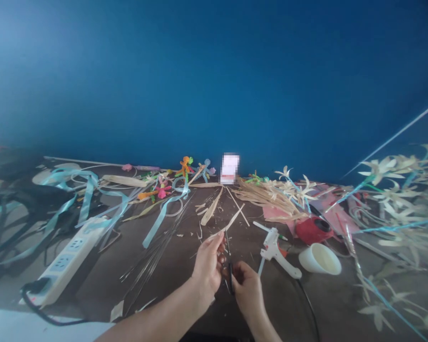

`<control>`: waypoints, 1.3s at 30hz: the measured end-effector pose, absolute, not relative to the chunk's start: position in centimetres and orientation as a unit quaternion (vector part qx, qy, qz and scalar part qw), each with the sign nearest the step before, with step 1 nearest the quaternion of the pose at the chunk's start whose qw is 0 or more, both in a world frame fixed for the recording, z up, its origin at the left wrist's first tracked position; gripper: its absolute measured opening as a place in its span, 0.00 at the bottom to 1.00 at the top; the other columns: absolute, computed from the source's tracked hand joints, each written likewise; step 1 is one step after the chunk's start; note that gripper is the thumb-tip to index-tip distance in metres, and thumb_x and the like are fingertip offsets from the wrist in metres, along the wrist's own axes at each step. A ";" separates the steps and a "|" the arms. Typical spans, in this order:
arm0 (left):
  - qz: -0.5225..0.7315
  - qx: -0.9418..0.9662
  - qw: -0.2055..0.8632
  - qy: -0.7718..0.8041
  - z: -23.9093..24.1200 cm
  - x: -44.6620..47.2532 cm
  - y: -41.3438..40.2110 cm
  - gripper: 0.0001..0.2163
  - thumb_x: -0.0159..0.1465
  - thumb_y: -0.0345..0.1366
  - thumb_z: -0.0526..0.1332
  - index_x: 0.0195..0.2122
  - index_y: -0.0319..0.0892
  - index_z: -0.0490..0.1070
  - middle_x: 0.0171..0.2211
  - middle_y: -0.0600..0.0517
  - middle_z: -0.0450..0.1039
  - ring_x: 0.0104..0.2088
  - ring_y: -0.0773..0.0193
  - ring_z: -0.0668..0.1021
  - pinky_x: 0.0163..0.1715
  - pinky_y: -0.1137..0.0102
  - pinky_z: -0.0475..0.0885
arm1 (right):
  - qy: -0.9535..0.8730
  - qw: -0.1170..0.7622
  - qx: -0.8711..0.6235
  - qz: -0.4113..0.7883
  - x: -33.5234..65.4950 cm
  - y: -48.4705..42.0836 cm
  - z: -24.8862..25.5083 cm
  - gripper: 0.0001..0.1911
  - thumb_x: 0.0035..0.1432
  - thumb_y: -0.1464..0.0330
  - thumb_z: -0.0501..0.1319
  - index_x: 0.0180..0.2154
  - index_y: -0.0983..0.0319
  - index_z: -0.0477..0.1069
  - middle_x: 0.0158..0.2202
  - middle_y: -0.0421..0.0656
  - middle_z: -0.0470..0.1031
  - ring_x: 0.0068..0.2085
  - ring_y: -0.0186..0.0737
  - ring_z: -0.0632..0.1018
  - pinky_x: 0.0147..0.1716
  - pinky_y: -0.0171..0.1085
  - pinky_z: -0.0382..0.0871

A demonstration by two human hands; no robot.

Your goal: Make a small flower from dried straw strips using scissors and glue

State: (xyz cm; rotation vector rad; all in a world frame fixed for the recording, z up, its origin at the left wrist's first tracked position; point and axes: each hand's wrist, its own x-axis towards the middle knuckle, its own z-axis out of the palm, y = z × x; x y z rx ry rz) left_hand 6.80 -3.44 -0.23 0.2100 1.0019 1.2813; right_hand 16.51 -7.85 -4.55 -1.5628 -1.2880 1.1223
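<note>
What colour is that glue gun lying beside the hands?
White. The glue gun shows best in the head view, lying just right of the right hand.

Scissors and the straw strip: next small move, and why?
Probably snip: close the scissors on the strip just above the pinch. The left hand pinches the pale strip, which juts up and away; the right hand holds the scissors, thin blades pointing up close beside those fingers. Whether the blades already straddle the strip is too small to tell.
</note>
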 end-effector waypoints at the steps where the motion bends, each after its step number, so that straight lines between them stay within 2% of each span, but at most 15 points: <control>1: 0.572 0.086 0.684 0.445 -0.1 6.8 -3.4 0.11 0.50 0.40 0.65 0.28 0.38 0.69 0.21 0.57 0.62 0.17 0.78 0.62 0.14 0.80 0.55 | -0.511 0.400 -0.620 0.441 16.5 -7.9 -4.5 0.10 0.44 0.69 0.60 0.18 0.62 0.60 0.16 0.35 0.58 0.20 0.31 0.59 0.19 0.29 0.52; 10: 0.560 0.060 0.672 0.480 -0.4 6.6 -3.4 0.11 0.50 0.40 0.65 0.29 0.39 0.68 0.20 0.58 0.62 0.16 0.77 0.62 0.14 0.79 0.55 | -0.520 0.390 -0.620 0.440 16.3 -8.2 -4.1 0.10 0.46 0.68 0.59 0.19 0.62 0.59 0.16 0.34 0.58 0.21 0.31 0.60 0.20 0.29 0.53; 19: 0.600 0.166 0.600 0.503 -0.6 6.3 -2.8 0.10 0.49 0.39 0.65 0.28 0.39 0.70 0.22 0.55 0.68 0.19 0.75 0.66 0.15 0.79 0.57 | -0.387 0.459 -0.519 0.608 16.1 -8.8 -4.5 0.13 0.44 0.67 0.63 0.19 0.63 0.59 0.16 0.33 0.57 0.20 0.28 0.57 0.19 0.28 0.51; 22: 0.604 0.183 0.584 0.511 -0.5 6.3 -2.8 0.10 0.48 0.39 0.66 0.27 0.39 0.71 0.24 0.54 0.71 0.20 0.73 0.68 0.15 0.79 0.57 | -0.361 0.467 -0.503 0.631 15.9 -8.9 -4.5 0.14 0.44 0.66 0.64 0.20 0.63 0.58 0.16 0.32 0.57 0.20 0.27 0.56 0.19 0.28 0.51; 26: 0.602 0.187 0.589 0.506 -0.5 6.1 -2.8 0.10 0.47 0.39 0.66 0.27 0.39 0.71 0.25 0.53 0.72 0.20 0.72 0.69 0.15 0.79 0.59 | -0.353 0.460 -0.505 0.640 15.9 -8.9 -4.5 0.17 0.42 0.63 0.66 0.20 0.62 0.58 0.16 0.33 0.58 0.19 0.27 0.57 0.17 0.28 0.49; 30: 0.580 0.212 0.600 0.508 -0.9 5.4 -2.3 0.10 0.46 0.39 0.66 0.25 0.38 0.71 0.24 0.52 0.73 0.19 0.72 0.70 0.14 0.79 0.58 | -0.330 0.432 -0.508 0.668 16.6 -8.9 -4.7 0.18 0.45 0.59 0.64 0.21 0.62 0.59 0.14 0.33 0.60 0.16 0.26 0.55 0.14 0.27 0.45; 39: 0.538 0.318 0.596 0.504 -1.2 4.7 -1.8 0.08 0.49 0.37 0.64 0.25 0.38 0.71 0.19 0.52 0.71 0.20 0.67 0.73 0.15 0.77 0.63 | -0.322 0.415 -0.485 0.699 18.4 -8.0 -4.1 0.16 0.47 0.60 0.64 0.24 0.65 0.64 0.14 0.35 0.63 0.16 0.24 0.58 0.14 0.26 0.45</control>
